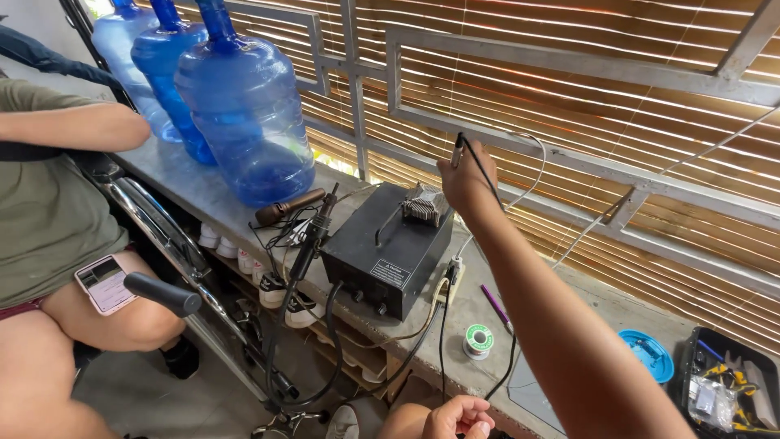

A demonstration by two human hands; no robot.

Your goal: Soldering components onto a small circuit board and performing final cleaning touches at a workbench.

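Observation:
My right hand (pixel 467 183) is raised over the back of a black box-shaped power unit (pixel 390 252) on the concrete ledge (pixel 203 191). It pinches a thin black probe (pixel 460 150) that points up, and its black cable (pixel 508 366) trails down past my forearm. A finned metal part (pixel 422 207) rests on top of the unit just left of that hand. My left hand (pixel 459 416) is low at the frame's bottom edge, curled into a fist where a black cable (pixel 443 341) from the unit runs into it.
Three blue water jugs (pixel 244 106) stand at the ledge's left end. A black handpiece (pixel 313 236), a solder spool (pixel 478 340), a purple pen (pixel 496 307), a blue lid (pixel 650 355) and an open tool case (pixel 731 390) lie around. Another person (pixel 49 219) sits at left.

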